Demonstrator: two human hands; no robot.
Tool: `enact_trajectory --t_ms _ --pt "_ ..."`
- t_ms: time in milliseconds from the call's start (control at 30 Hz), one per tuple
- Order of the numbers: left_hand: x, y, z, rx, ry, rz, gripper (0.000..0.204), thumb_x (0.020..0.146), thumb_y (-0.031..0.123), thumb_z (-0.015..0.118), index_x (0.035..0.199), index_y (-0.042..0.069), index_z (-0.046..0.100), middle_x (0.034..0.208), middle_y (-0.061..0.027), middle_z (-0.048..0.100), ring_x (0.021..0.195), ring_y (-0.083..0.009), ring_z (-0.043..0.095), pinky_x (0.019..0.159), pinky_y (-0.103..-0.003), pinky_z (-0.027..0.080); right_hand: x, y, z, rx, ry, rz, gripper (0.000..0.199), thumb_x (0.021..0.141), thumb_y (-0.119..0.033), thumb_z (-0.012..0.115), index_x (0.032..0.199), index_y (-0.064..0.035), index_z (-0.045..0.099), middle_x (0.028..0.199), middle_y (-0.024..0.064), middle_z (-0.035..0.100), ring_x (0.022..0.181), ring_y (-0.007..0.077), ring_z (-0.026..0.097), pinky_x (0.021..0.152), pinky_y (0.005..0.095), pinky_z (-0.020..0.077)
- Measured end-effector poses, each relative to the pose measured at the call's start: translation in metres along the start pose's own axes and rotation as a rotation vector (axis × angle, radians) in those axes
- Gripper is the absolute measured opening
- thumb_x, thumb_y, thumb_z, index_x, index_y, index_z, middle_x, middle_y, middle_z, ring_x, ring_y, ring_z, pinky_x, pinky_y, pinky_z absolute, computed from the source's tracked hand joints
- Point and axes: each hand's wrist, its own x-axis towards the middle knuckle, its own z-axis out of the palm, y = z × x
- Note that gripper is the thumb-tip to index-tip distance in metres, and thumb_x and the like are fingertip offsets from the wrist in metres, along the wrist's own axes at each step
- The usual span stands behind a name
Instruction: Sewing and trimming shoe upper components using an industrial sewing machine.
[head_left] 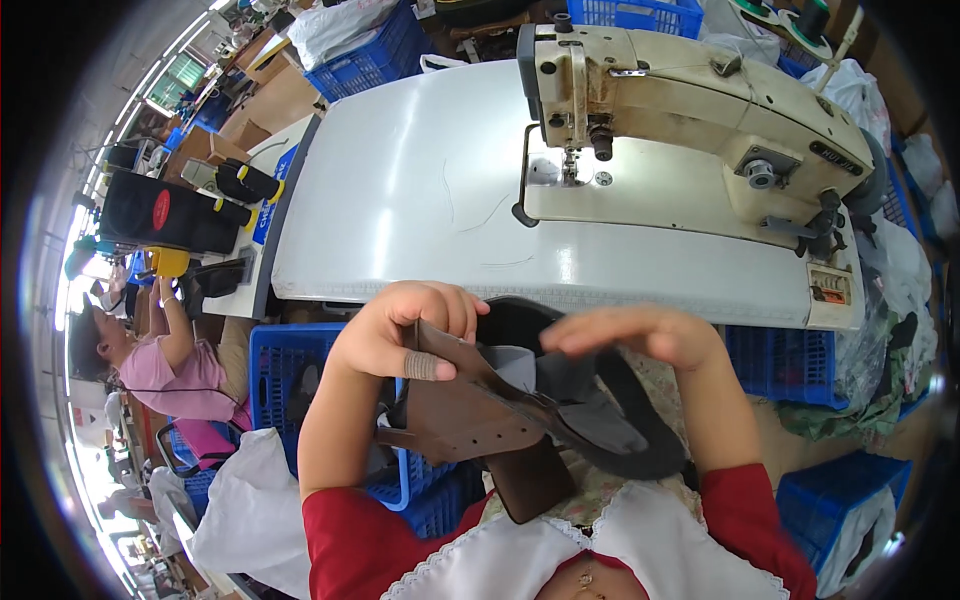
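"What's around, going by a clock centred on the view?"

"A cream sewing machine (pixel 690 110) at one to two, covering part of the table. Blue crates lie at eleven (pixel 370 60), eight (pixel 275 360) and four (pixel 840 500), with a white cloth (pixel 255 500) between seven and eight. Near nine sits a co-worker in pink (pixel 175 370)."

"Anything in the way of the piece?"

"The right hand (pixel 640 335) overlaps its far edge."

"And the surface, the room?"

"A glossy white table (pixel 390 200) crosses the upper half, with loose threads (pixel 485 212) on it. Bright strip lights curve along the left rim of a cluttered workshop."

"Where's the piece?"

"The brown-and-black workpiece (pixel 465 415) is held just below centre, between five and six, on the wearer's side of the table. Its long axis slants from ten to four, the rounded black loop pointing to four."

"The hands?"

"Apart. The left (pixel 405 325) pinches the brown panel's upper edge, wrapped thumb in front. The right is blurred, fingers stretched toward ten; I can't tell whether it touches."
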Motion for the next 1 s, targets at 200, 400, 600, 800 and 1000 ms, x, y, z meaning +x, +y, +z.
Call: enact_trajectory --t_ms 200,400,600,800,1000 --pt "0.023 0.001 0.012 0.161 0.061 -0.05 0.026 0.073 0.005 0.081 0.078 0.006 0.055 0.083 -0.004 0.06 0.083 -0.0215 0.061 0.093 -0.042 0.047 0.022 0.013 0.011 -0.578 -0.202 0.164 0.046 0.099 -0.026 0.056 0.137 -0.0005 0.053 0.14 0.0119 0.053 0.126 0.0231 0.051 0.107 0.0358 0.0384" --pt "0.057 -0.006 0.012 0.314 -0.014 -0.207 0.027 0.075 0.011 0.08 0.083 0.005 0.055 0.087 -0.0075 0.061 0.086 -0.0232 0.061 0.089 -0.04 0.049 0.015 0.037 0.021 0.026 0.207 0.583 0.038 0.1 -0.024 0.052 0.13 -0.0004 0.058 0.123 0.0098 0.062 0.111 0.0187 0.059 0.097 0.0315 0.0461" --pt "0.086 -0.018 -0.022 0.597 -0.104 -0.393 0.03 0.082 0.023 0.077 0.096 0.003 0.06 0.089 -0.0067 0.063 0.084 -0.0165 0.059 0.075 -0.032 0.047 0.009 0.046 0.005 0.37 0.654 0.367 0.035 0.1 -0.024 0.053 0.123 0.0006 0.062 0.112 0.0074 0.066 0.103 0.017 0.062 0.092 0.0302 0.049" --pt "0.118 -0.026 -0.051 0.771 -0.168 -0.542 0.029 0.085 0.023 0.074 0.101 0.004 0.06 0.091 -0.0059 0.062 0.087 -0.0169 0.057 0.078 -0.032 0.045 0.002 -0.022 -0.033 0.107 0.824 0.412 0.048 0.097 -0.042 0.055 0.109 0.0021 0.069 0.1 0.0102 0.07 0.089 0.0162 0.065 0.081 0.0298 0.0515" --pt "0.143 -0.033 -0.062 1.12 -0.348 -0.433 0.035 0.084 0.025 0.073 0.108 0.003 0.06 0.1 -0.0122 0.064 0.095 -0.0267 0.06 0.084 -0.038 0.046 0.045 -0.06 -0.036 -1.094 0.369 0.711 0.029 0.084 -0.022 0.069 0.104 -0.0009 0.068 0.093 0.0172 0.07 0.088 0.0311 0.068 0.078 0.0407 0.0512"
